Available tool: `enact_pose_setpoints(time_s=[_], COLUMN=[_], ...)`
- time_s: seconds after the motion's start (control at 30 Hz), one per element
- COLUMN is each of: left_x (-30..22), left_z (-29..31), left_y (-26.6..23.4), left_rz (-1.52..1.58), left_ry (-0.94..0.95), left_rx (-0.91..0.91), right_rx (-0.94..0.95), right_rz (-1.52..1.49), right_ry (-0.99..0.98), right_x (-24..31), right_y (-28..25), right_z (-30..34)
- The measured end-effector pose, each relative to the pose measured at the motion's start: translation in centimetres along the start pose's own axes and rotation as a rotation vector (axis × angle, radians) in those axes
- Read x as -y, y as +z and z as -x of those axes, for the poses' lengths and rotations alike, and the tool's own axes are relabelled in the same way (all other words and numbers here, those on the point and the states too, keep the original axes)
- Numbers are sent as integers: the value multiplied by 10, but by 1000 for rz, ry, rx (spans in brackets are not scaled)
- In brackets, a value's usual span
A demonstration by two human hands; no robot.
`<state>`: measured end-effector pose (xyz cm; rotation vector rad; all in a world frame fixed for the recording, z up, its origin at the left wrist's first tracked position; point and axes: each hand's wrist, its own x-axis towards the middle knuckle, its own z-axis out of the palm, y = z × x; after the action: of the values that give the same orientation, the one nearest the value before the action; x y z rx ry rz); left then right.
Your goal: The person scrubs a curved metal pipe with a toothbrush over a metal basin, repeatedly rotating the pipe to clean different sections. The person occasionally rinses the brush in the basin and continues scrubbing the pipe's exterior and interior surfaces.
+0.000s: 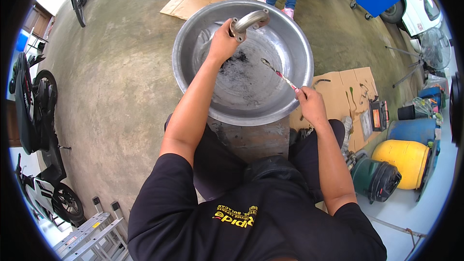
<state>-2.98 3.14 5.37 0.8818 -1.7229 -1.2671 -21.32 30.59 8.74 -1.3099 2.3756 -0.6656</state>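
Over metal basin (193, 34) | left hand (222, 43) fingers grip curved pipe (250, 21), fingertips hidden | right hand (309, 104) pinches brush (280, 75)

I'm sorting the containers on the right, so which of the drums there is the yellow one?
The yellow plastic drum lying on its side, lowest of the group. The blue drum sits just above it, and the dark green canister with a black end lies to its left.

Both arms outstretched, hands (223, 43) (311, 105) clenched
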Motion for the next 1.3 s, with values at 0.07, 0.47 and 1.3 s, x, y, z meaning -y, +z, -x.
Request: enact_pose_setpoints(time_s=[0.07, 0.47, 1.3], left_x=[-5, 13, -8], left_z=[0, -8, 1], left_y=[0, -11, -7], left_rz=[61, 863, 1012], left_ry=[-3, -642, -592], left_rx=[-43, 97, 310], right_rx=[-3, -116, 702], right_rz=[-29, -132, -1425], right_ry=[4, -9, 574], right_x=[0, 24, 42], right_y=[2, -26, 15], right_z=[-2, -22, -79])
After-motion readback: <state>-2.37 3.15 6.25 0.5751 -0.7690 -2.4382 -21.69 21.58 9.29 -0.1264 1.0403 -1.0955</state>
